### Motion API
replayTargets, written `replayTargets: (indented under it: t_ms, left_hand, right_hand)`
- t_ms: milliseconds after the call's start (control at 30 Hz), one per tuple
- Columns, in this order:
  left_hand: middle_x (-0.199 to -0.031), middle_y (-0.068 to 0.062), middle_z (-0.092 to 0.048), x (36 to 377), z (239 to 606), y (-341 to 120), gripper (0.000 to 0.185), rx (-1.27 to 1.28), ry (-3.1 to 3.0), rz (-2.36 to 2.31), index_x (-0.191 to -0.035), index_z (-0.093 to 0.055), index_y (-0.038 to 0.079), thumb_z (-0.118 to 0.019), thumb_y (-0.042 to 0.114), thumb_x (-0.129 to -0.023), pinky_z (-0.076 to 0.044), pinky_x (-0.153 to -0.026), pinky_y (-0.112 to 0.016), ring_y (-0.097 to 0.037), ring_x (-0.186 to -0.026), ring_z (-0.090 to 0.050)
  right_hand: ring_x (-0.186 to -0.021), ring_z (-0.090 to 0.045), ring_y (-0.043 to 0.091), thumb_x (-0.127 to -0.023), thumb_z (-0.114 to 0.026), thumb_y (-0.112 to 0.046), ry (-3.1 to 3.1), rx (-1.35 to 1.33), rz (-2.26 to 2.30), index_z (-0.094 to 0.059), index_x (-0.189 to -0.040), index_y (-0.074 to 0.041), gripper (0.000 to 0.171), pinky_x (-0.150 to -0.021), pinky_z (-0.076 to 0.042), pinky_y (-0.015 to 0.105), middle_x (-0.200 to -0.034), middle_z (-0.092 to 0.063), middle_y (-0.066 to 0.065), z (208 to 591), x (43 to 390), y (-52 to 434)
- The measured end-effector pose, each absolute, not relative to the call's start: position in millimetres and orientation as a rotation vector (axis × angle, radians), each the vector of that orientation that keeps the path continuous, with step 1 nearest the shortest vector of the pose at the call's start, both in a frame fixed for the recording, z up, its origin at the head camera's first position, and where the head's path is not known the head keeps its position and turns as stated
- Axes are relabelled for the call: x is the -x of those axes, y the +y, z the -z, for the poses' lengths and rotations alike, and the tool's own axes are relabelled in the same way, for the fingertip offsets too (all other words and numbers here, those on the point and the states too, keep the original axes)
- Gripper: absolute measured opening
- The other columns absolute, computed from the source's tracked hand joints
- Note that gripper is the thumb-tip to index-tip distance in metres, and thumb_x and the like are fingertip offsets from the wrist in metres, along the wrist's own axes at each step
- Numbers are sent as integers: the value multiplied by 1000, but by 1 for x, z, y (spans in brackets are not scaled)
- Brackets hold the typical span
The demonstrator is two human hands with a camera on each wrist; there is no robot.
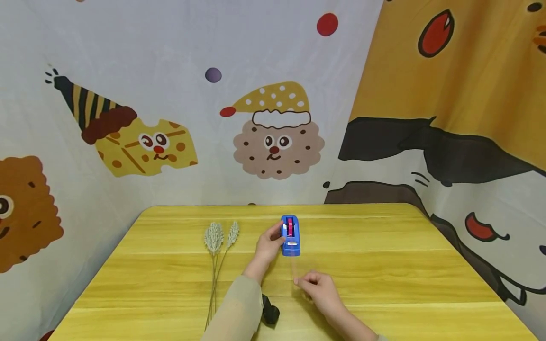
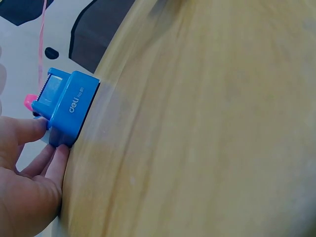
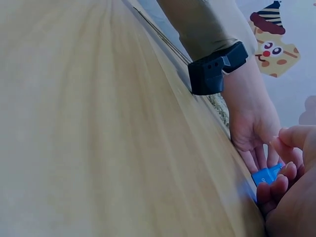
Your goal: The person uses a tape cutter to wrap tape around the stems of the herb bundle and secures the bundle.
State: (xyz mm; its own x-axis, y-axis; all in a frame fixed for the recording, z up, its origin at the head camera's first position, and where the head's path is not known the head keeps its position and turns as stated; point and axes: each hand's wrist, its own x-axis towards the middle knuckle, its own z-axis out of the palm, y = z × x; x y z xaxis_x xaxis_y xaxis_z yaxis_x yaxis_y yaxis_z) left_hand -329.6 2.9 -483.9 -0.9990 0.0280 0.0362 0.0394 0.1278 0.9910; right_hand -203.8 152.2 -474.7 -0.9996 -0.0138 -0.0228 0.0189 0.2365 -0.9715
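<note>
A blue tape dispenser (image 1: 297,246) with a pink roll (image 1: 290,227) stands on the wooden table. My left hand (image 1: 268,245) grips its left side; in the left wrist view the thumb presses near the toothed cutter and fingers lie low on the body (image 2: 74,106). From the dispenser's near end a thin pinkish strip of tape (image 1: 294,268) runs toward me. Its free end is pinched between thumb and index finger of my right hand (image 1: 321,290), the other fingers curled in. In the right wrist view, those fingers partly cover the dispenser (image 3: 266,175).
Left of my left forearm lie dried flower stems with pale grey-green heads (image 1: 213,237). A black wrist-worn device (image 1: 270,311) sits at the left sleeve. Behind the table's (image 1: 362,251) far edge hangs a cartoon-printed cloth (image 1: 170,61).
</note>
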Motion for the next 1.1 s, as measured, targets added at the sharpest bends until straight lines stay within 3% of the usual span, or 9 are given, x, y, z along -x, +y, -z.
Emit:
replayTargets:
  t_ms: [333,800,1100]
  left_hand:
    - [-130,-16,-58,329,483,4,49,54,-2358,2057,-137,-57,17,-61,-1,-92,-42,-100,-46,-32,-118,-53]
    - [-132,-17,-57,327,480,4,46,20,-2326,2118,-135,-59,14,-61,-1,-92,-42,-100,-46,-33,-120,-52]
    - [-124,-16,-61,309,435,-44,35,164,-2548,1956,-129,-61,4,-59,12,-96,-50,-88,-46,-31,-109,-58]
  right_hand:
    - [-60,-47,12,-86,-72,-16,2463,12,1882,-69,-78,5,22,-49,-40,22,-70,-52,-1,479,202,154]
    - [-63,-49,12,-81,-75,-11,2600,138,1823,-70,-70,0,17,-52,-41,22,-68,-53,0,481,202,154]
    - [-62,-47,9,-82,-73,-5,2609,106,1817,-69,-73,4,13,-53,-40,21,-68,-53,-1,481,201,151]
